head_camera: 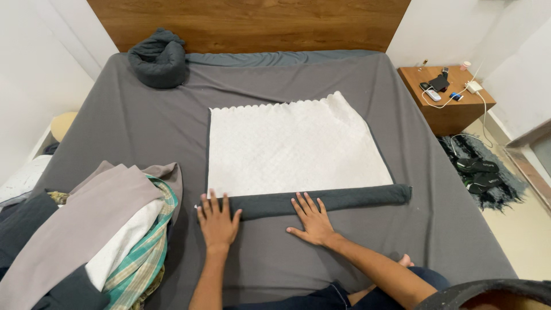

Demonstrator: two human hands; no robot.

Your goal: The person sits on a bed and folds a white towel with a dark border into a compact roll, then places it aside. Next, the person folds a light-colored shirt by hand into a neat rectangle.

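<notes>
Lower centre of frame: left hand (217, 221) lies flat, fingers spread and released, palm pressing the near left end of a dark grey roll (321, 200). Right hand (313, 221) likewise flat and open, fingertips on the roll's middle. Neither hand grasps anything; both only press down.

The roll is the near edge of a blanket (293, 146), white quilted side up with a dark backing, lying mid-frame on the grey bed sheet (143, 126). By the look of it, rolling is only just started: a thin tube along the near edge, most of the white panel beyond it flat and unrolled up to its scalloped far edge.

Lower left: heap of mixed clothes (109, 229), including a checked green cloth, untouched.

Upper left, against the wooden headboard (247, 23): a dark bundled cloth (159, 58).

Upper right: bedside table (445, 95) with small devices and a cable; slippers (479, 175) on a rug below it.
</notes>
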